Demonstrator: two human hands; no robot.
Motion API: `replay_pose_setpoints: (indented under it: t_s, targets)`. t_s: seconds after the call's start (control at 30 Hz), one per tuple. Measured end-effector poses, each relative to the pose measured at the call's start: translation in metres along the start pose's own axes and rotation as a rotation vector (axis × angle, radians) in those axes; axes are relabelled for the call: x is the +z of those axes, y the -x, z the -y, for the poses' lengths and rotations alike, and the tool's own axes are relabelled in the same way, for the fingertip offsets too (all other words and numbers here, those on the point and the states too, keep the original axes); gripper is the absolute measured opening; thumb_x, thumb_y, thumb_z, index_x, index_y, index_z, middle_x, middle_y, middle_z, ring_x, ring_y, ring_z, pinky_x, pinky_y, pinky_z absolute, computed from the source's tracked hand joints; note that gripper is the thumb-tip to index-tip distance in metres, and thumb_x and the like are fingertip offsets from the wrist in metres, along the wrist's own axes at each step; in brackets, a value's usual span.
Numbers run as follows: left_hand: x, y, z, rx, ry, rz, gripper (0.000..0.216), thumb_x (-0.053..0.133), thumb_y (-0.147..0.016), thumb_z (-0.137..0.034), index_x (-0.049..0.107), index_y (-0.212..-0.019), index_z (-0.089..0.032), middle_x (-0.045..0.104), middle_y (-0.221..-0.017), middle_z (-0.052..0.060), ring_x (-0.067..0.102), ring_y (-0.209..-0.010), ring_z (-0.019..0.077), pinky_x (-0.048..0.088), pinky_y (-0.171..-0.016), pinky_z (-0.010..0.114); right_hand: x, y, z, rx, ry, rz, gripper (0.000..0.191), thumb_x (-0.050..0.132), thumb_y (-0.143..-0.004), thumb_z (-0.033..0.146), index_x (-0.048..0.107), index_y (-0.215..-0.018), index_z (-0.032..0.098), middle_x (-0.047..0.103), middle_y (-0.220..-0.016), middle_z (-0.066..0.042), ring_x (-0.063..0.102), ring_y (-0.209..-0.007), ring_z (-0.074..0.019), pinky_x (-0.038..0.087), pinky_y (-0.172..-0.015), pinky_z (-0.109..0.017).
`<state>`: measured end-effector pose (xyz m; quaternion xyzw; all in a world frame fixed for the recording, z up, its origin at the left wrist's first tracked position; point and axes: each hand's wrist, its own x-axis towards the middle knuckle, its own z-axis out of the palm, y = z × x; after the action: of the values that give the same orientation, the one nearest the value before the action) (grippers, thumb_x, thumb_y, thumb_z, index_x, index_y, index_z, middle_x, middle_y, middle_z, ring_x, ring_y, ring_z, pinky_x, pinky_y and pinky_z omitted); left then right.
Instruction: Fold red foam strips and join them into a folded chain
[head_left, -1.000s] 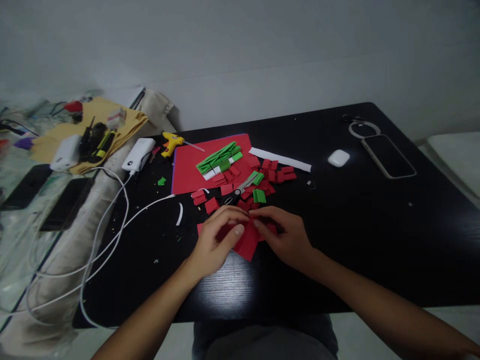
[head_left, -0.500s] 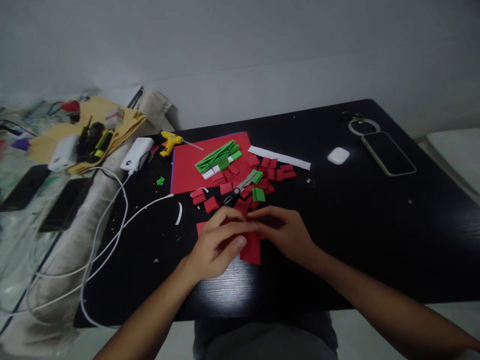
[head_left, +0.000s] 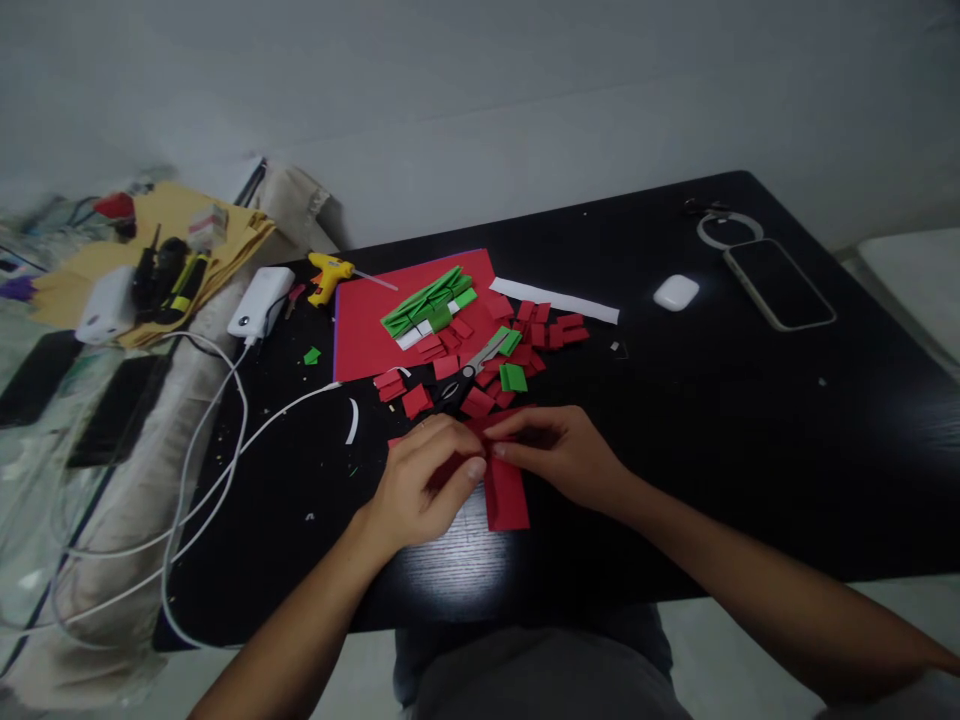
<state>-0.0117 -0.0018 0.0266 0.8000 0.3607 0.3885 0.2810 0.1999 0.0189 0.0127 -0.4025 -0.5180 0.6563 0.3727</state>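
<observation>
Both hands meet over a red paper strip near the front of the black table. My left hand pinches the strip's upper end from the left, fingers curled. From the right, my right hand pinches the same end, thumb and fingertips pressed together. The strip hangs down toward me below the fingers. Just behind the hands lie scissors among several small folded red pieces and a few green pieces.
A red sheet bears folded green strips; a white strip lies beside it. A yellow glue gun, a white power bank with cables, an earbud case and a phone also sit on the table.
The red strip has turned from slanted to hanging nearly straight down. Both hands stayed pinched on it. The view tilted slightly downward.
</observation>
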Motion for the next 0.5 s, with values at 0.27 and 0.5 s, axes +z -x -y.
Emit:
replay_pose_setpoints:
  t_s: [0.27, 0.5]
  targets:
    - [-0.0055, -0.0008, -0.0007, -0.040, 0.078, 0.165, 0.027, 0.048, -0.093, -0.004, 0.065, -0.107, -0.018, 0.066, -0.083, 0.003, 0.064, -0.073, 0.0140, 0.053, -0.068, 0.026, -0.0010, -0.0009, 0.0000, 0.061, -0.004, 0.001, 0.016, 0.085, -0.074, 0.025, 0.084, -0.090, 0.021, 0.083, -0.091, -0.003, 0.079, -0.088, -0.0217, 0.061, -0.084, -0.033]
    - [-0.0033, -0.0017, -0.0003, 0.099, -0.110, 0.177, 0.028, 0.046, -0.084, -0.002, 0.065, -0.097, -0.017, 0.066, -0.081, 0.005, 0.061, -0.072, 0.0176, 0.052, -0.069, 0.033, -0.0027, -0.0008, 0.0017, 0.102, 0.002, 0.051, 0.014, 0.084, -0.075, 0.023, 0.084, -0.089, 0.021, 0.083, -0.089, -0.003, 0.078, -0.085, -0.0199, 0.059, -0.082, -0.031]
